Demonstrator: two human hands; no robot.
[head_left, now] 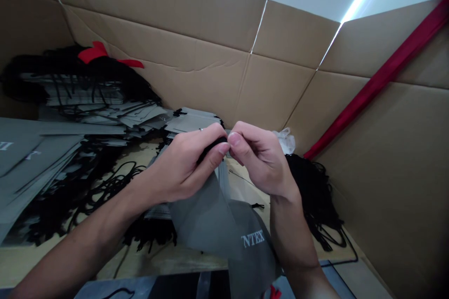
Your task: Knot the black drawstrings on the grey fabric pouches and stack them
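— Above the pale wooden surface [182, 261], what do I hold?
— My left hand [187, 161] grips a black textile strip [211, 147]; my right hand [261, 158] pinches narrowly beside it, on what I can't tell.
— Step?
— Fingertip work, I judge, calling for steady pinching. Limp, grey, sheer fabric lettered "NTEX" [253, 239] hangs below.
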